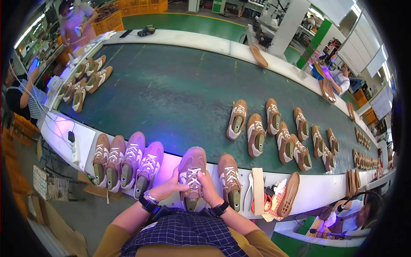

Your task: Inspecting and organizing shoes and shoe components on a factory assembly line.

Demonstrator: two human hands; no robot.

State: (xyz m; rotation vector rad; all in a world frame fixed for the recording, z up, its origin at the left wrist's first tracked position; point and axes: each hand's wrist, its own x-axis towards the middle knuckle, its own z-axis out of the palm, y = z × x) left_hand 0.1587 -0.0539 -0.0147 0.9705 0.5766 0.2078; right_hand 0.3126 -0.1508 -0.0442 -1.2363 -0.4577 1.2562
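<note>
A brown sneaker [192, 162] with white laces stands toe-away right in front of me, a dark green shoe last inside it. My left hand [170, 187] closes on its left side, thumb over the lace area. From the right, my right hand [208, 188] grips the same shoe, fingers at the laces. Another brown sneaker [230, 179] sits just to the right of that hand. To the left, several more sneakers [147, 165] stand in a row on the white ledge, lasts inside, some tinted purple by the light.
Beyond the ledge lies a dark green conveyor belt [162, 98] with groups of sneakers [255, 135] on it. Pliers [248, 192], a pale strip [257, 190], red-handled scissors [268, 202] and a brown sole [289, 195] lie at right. Co-workers [79, 23] sit or stand around the belt.
</note>
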